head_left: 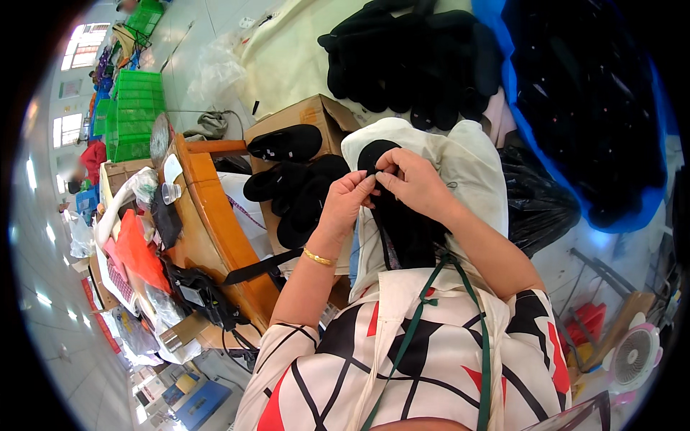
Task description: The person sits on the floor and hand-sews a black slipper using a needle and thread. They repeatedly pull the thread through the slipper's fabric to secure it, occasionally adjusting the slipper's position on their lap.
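Across my lap, over a white cloth [471,169], lies a long black cloth slipper [406,228] with a rounded end pointing away from me. My left hand [350,197] pinches its edge just below that rounded end, thumb and fingers closed. Close against it, my right hand [415,181] also pinches the black cloth, its fingertips almost touching the left ones. Whether a needle or thread sits between the fingertips is too small to make out. To the left of my hands, a cardboard box [338,115] contains several similar black slippers [287,144].
A wooden bench [233,248] stands at my left, with a black bag [201,294] beside it. Black cloth goods are piled on a cream sheet [287,65] ahead. Right of it are a blue-lined heap of black pieces [586,108], a black plastic bag [535,201] and a fan [635,355].
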Tool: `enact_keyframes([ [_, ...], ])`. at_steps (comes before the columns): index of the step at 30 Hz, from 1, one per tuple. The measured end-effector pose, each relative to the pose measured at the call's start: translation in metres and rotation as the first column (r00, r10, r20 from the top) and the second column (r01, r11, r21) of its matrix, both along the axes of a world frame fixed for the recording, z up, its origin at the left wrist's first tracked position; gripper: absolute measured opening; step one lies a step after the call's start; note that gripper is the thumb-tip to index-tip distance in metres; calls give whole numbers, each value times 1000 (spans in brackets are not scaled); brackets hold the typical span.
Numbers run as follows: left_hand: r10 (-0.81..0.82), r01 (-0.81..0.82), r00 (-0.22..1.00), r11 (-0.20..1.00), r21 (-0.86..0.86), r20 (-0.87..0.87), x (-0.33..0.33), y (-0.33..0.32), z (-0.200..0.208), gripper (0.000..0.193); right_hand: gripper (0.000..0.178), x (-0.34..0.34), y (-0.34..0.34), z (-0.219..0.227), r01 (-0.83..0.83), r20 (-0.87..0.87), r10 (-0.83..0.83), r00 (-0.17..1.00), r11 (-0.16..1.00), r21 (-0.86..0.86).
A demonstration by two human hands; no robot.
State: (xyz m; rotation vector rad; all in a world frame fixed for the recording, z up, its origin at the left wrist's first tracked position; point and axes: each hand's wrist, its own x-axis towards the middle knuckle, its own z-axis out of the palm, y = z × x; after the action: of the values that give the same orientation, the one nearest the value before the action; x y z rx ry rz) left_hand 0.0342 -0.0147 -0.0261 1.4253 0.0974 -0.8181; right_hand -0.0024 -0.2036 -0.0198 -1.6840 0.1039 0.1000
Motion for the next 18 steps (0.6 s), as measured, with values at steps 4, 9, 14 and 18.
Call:
enact_keyframes([
  [4, 25, -26, 999, 999, 37, 33, -1, -5, -1, 17, 10, 3, 1, -9, -26, 177, 55, 983, 987, -160],
  [9, 36, -40, 998, 995, 96, 49, 0, -7, -2, 14, 18, 24, -21, 12, 227, -77, -215, 973, 865, 448],
  [14, 53, -63, 995, 990, 127, 81, 0, -10, -4, 16, 15, -25, -57, 15, -3, -329, 182, 927, 879, 478],
  [18, 46, -60, 992, 990, 127, 117, -4, -7, -4, 17, 14, -93, -167, -29, 554, -430, -360, 828, 641, 531],
])
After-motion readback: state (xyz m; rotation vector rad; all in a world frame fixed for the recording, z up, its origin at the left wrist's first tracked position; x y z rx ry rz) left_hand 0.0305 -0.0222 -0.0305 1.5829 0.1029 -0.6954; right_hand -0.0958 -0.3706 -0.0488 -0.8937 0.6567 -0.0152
